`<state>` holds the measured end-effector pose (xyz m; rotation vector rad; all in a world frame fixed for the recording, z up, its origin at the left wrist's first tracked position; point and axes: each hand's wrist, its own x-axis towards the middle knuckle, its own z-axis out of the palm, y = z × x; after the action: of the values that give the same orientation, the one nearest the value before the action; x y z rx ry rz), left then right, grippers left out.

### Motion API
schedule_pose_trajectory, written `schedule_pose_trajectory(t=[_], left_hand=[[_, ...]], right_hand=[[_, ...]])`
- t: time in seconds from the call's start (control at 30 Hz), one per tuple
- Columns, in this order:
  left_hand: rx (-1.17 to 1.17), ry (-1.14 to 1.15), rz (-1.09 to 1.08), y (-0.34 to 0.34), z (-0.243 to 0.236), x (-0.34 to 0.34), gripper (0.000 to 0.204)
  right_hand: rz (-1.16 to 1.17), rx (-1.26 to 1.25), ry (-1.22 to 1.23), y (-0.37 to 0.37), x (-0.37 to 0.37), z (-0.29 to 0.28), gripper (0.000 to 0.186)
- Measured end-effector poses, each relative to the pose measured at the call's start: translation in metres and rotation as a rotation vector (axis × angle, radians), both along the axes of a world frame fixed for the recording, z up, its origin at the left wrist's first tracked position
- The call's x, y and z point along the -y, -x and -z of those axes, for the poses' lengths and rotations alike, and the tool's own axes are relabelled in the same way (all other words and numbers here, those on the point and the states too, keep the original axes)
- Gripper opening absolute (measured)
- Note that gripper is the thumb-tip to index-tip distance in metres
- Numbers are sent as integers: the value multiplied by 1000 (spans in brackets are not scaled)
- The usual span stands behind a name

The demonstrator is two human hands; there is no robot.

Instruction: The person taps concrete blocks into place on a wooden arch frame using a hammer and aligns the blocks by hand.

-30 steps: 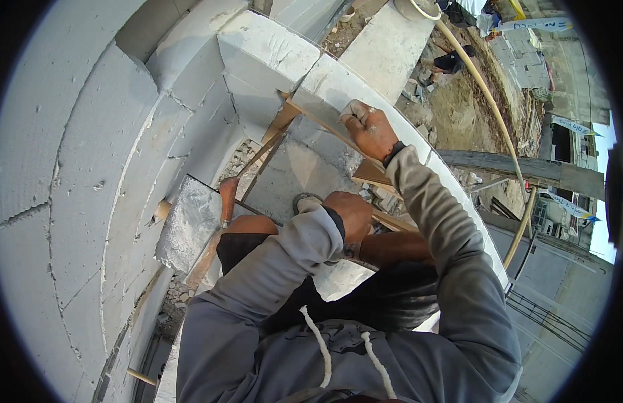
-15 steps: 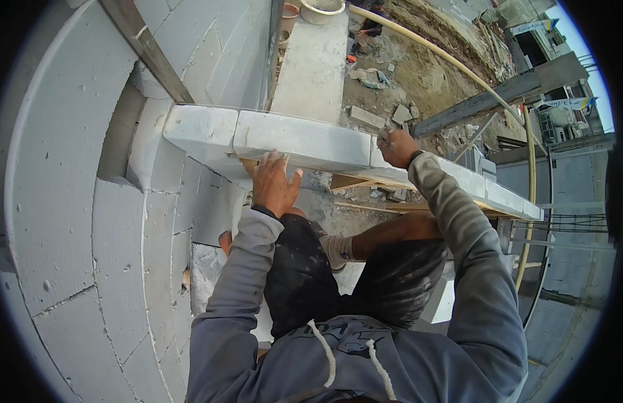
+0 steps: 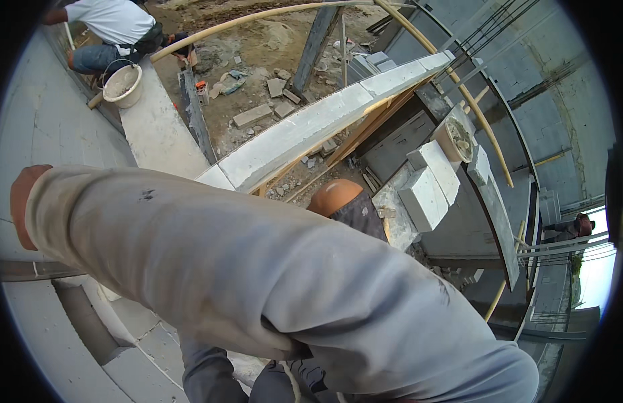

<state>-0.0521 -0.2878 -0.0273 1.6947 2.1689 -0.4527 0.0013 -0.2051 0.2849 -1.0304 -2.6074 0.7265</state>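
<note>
Right hand point(image 3: 29, 209) shifts far left, off the block row point(image 3: 325, 123).
Its grip cannot be told; left hand unseen.

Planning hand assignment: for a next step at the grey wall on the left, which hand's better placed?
Right, probably: the right sleeve spans the view, and the right hand shows in front of the grey wall, though depth is unclear. The left hand is out of view; only the left sleeve shows.
</note>
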Motion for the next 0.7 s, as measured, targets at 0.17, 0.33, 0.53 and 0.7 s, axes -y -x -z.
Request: schedule_pose_trajectory(t=[0.17, 0.33, 0.53, 0.7], left_hand=[[-53, -280, -78, -10, 26, 15, 59], [-91, -339, -7, 1, 47, 23, 63], [-65, -384, 20, 3, 50, 27, 66], [-46, -404, -15, 3, 54, 26, 68]], right_hand=[[267, 55, -82, -164, -19, 78, 21], [1032, -617, 486, -409, 104, 139, 30], [1675, -112, 477, -545, 230, 194, 20], [1715, 274, 616, -568, 304, 254, 23]])
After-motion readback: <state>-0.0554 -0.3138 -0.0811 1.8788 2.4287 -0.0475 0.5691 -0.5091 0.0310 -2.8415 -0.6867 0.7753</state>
